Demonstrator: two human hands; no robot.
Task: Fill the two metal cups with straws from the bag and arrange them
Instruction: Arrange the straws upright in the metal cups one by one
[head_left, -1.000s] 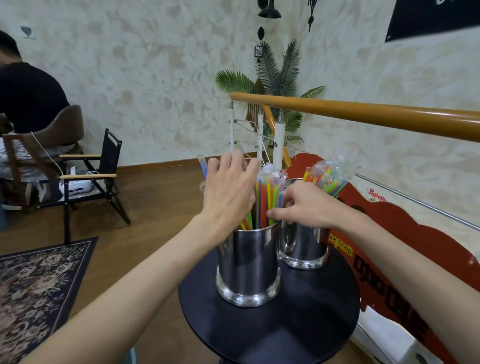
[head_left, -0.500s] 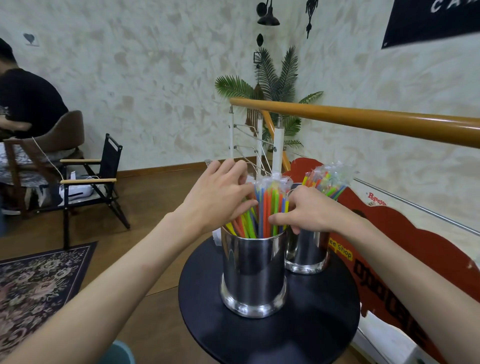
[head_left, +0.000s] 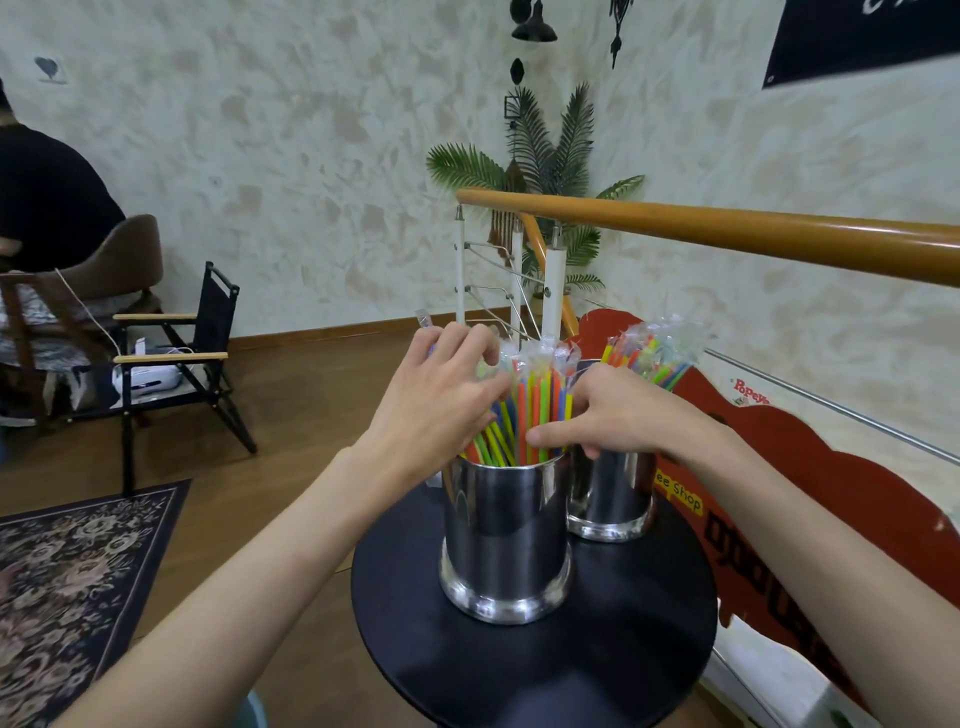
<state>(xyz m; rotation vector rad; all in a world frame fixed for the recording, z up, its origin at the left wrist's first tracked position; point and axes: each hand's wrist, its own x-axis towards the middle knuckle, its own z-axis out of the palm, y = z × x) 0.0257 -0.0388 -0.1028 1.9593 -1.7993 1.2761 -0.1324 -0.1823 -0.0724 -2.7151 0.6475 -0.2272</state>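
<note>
My left hand (head_left: 441, 395) has slid down and in over the last second: a moment ago its fingers stood up above the tops of the straws (head_left: 535, 400), and now they are curled in among the wrapped tops on the left side of the bundle. I cannot tell whether they pinch any one straw or only press against them. My right hand (head_left: 618, 415) has barely shifted; its thumb and fingers are curled against the right side of the same bundle, just above the rim, and they seem to be nudging the straws rather than lifting them.

The near cup (head_left: 506, 540) stands toward the middle of the round black table (head_left: 545, 670), full of coloured straws that now stand closer to upright than they did, with a few orange and green ones leaning left at the rim. The far cup (head_left: 613, 499) sits just beside it on the right and a little behind, touching or nearly so, and its own straws (head_left: 649, 353) fan out to the right.

I see no bag in view. Both cups look filled, so I judge the filling done and this the arranging: gathering the near bundle so it stands even. The leaning ones on the left are what I would straighten next.
</note>
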